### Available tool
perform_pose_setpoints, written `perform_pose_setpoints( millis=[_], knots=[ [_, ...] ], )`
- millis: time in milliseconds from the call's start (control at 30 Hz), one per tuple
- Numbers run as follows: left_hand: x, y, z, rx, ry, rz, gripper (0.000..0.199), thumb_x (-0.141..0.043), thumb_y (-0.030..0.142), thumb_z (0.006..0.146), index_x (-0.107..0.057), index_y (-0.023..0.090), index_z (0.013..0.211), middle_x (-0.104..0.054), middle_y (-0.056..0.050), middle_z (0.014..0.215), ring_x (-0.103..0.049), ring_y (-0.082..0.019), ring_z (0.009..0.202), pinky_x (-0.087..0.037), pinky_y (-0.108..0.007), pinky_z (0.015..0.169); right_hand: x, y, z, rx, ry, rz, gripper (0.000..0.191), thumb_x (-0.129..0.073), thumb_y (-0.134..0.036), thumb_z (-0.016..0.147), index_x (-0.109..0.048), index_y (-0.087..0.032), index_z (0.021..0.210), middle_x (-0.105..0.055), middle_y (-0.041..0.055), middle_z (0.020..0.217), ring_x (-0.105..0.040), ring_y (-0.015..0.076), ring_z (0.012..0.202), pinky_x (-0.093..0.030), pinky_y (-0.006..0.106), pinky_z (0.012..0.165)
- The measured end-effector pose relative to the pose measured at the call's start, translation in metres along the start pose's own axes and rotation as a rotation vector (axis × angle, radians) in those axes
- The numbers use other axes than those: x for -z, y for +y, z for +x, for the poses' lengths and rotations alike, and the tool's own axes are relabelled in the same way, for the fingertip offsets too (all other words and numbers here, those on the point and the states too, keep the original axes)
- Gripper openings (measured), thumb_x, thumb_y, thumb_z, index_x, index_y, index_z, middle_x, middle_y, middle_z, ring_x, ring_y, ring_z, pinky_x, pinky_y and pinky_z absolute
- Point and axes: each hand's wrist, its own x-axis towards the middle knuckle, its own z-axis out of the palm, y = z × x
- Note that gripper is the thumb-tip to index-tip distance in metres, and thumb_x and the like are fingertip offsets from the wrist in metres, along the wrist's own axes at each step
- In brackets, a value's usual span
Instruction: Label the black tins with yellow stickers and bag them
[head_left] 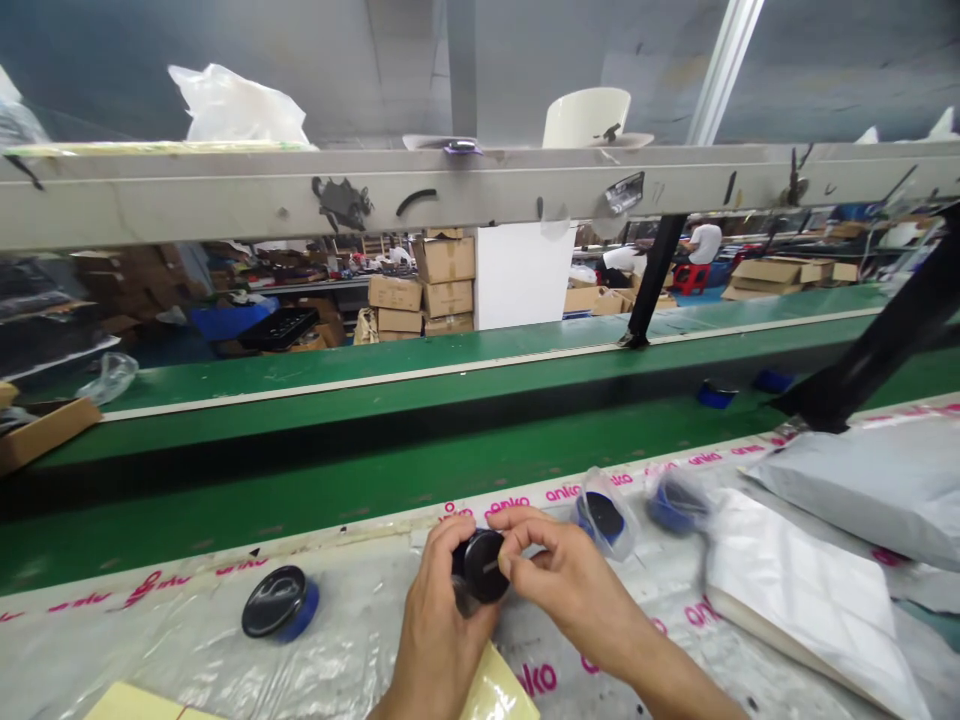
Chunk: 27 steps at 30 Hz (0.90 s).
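Observation:
My left hand (pixel 437 615) is wrapped round a small round container with a black lid (pixel 484 567), held above the plastic-covered table at the lower middle. From the right, my right hand (pixel 559 570) pinches at the lid's right edge with thumb and index finger. A blue container with a glossy black lid (pixel 279 602) lies tilted on the table to the left. Beyond my right hand sits a blue and black container in a clear bag (pixel 601 518), and beside it another bagged blue one (pixel 675 500). Yellow paper (pixel 499 688) lies under my hands.
A green conveyor (pixel 300 475) runs behind the table, carrying small blue pieces (pixel 718 393) at right. White bags (pixel 810 590) lie on the right. A black slanted post (pixel 877 330) and an overhead beam (pixel 487 195) frame the view. A person (pixel 705 242) sits far off.

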Motion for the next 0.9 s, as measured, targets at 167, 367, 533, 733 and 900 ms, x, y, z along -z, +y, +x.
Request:
perform_pose_setpoints(
  millis=[167,367,533,733,900],
  knots=[
    [-0.0001,0.0042,0.0018,0.073,-0.006,-0.031,0.043,-0.068,0.020,0.080,-0.054,0.026,0.120,-0.064,-0.008,0.126,-0.063,-0.026,0.118,-0.055,-0.043,0.096,0.0014,0.0046,0.0027,0.018,-0.014,0.005,0.011,-0.060,-0.018,0.078,-0.067,-0.019,0.070,-0.066,0.0054,0.116,-0.062,0.0224,0.107,-0.045,0.030,0.084],
    [0.0025,0.0050,-0.0001,0.096,-0.036,-0.050,0.046,-0.068,0.017,0.077,-0.054,0.024,0.121,-0.063,-0.008,0.127,-0.063,-0.026,0.117,-0.054,-0.043,0.097,0.0010,0.0087,0.0043,0.052,0.004,-0.029,0.011,-0.060,-0.016,0.078,-0.067,-0.020,0.070,-0.067,0.0043,0.111,-0.062,0.0217,0.106,-0.046,0.031,0.089],
    [0.0020,0.0035,-0.0015,0.114,-0.050,-0.066,0.047,-0.067,0.017,0.077,-0.054,0.025,0.121,-0.061,-0.009,0.130,-0.061,-0.026,0.120,-0.053,-0.043,0.098,-0.0008,0.0054,0.0025,0.015,-0.004,-0.003,0.011,-0.059,-0.018,0.076,-0.067,-0.019,0.069,-0.066,0.0058,0.112,-0.062,0.0232,0.105,-0.047,0.030,0.083],
    [0.0024,0.0035,-0.0031,0.128,-0.055,-0.068,0.048,-0.068,0.017,0.077,-0.053,0.025,0.122,-0.060,-0.008,0.131,-0.060,-0.026,0.122,-0.052,-0.044,0.099,-0.0016,0.0045,0.0019,0.021,-0.012,-0.001,0.011,-0.059,-0.018,0.077,-0.067,-0.019,0.069,-0.066,0.0054,0.111,-0.062,0.0229,0.105,-0.046,0.030,0.084],
    [0.0018,0.0049,-0.0022,0.108,-0.054,-0.062,0.046,-0.069,0.017,0.078,-0.054,0.024,0.121,-0.061,-0.010,0.130,-0.061,-0.026,0.121,-0.054,-0.044,0.098,-0.0020,0.0062,0.0024,0.029,-0.004,-0.007,0.011,-0.059,-0.017,0.077,-0.066,-0.019,0.069,-0.066,0.0052,0.110,-0.062,0.0224,0.104,-0.046,0.030,0.086]
  ],
)
